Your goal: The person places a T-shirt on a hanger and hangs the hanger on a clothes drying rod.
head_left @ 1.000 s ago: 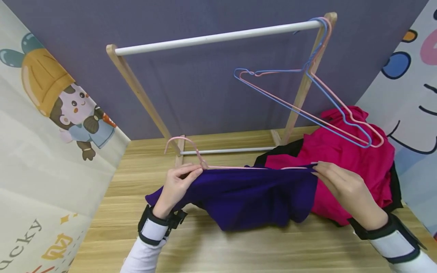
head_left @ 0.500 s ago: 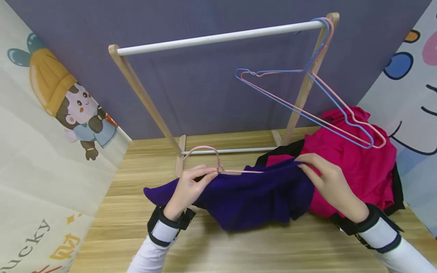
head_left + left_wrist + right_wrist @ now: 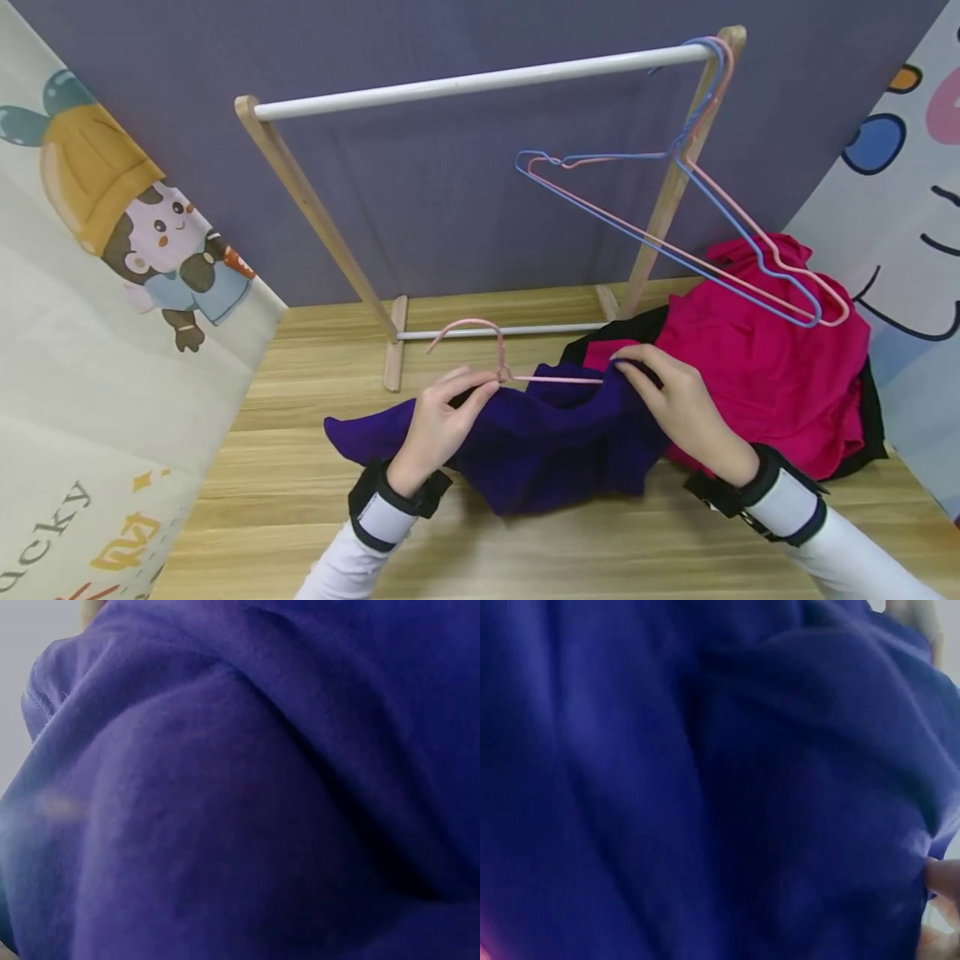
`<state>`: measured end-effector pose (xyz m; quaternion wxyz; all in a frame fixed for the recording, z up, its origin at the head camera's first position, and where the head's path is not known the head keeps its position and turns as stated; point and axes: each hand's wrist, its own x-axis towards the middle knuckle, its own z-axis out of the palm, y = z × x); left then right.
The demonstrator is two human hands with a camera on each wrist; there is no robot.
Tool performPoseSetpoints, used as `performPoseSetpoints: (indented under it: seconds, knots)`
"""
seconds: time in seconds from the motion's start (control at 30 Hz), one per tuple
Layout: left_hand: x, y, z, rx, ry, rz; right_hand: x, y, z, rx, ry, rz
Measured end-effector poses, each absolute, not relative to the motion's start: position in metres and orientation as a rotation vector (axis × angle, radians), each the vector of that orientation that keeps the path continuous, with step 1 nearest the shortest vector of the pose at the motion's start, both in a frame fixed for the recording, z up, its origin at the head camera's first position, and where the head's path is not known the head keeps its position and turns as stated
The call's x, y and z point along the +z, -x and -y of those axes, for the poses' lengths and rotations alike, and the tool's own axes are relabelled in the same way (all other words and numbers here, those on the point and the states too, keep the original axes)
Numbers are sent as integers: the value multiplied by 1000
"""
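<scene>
A dark purple garment (image 3: 555,458) hangs in folds from both hands, its exact kind not clear. With thumb and fingers, the left hand (image 3: 438,421) pinches a pink hanger (image 3: 558,380) at the base of its hook, together with the cloth edge. The hanger's right part is hidden inside the garment. At the upper right edge of the cloth, the right hand (image 3: 686,408) pinches the fabric between thumb and fingers. Purple cloth (image 3: 187,810) fills the left wrist view. In the right wrist view, fingertips (image 3: 946,877) grip the same cloth at the right edge.
A rack with a white rail (image 3: 480,82) and wooden legs stands behind. At its right end hang a blue hanger (image 3: 600,212) and a pink hanger (image 3: 798,271). Below them, bright pink clothing (image 3: 765,367) lies over black clothing (image 3: 874,425) on the wooden surface (image 3: 285,500).
The left hand has moved right with the hanger's hook. Moving left, the right hand has brought the garment's edge along the hanger, and the cloth between the hands now sags and bunches.
</scene>
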<state>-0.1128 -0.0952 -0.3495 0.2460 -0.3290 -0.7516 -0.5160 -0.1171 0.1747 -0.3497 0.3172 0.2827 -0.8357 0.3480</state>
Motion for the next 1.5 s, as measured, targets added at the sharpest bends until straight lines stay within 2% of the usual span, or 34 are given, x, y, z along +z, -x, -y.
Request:
performPoseSetpoints:
  seconds: [0.57, 0.87, 1.13, 1.5]
  knots:
    - [-352, 112, 79, -1472, 858, 2155, -351, 116, -147, 1009, -818, 2324]
    - [-357, 116, 82, -1415, 890, 2256, -354, 117, -154, 1024, -841, 2347]
    - [-359, 116, 98, -1196, 919, 2290, -351, 116, -167, 1108, -645, 2352]
    - [-363, 114, 111, -1095, 952, 2300, -352, 111, -182, 1100, -617, 2342]
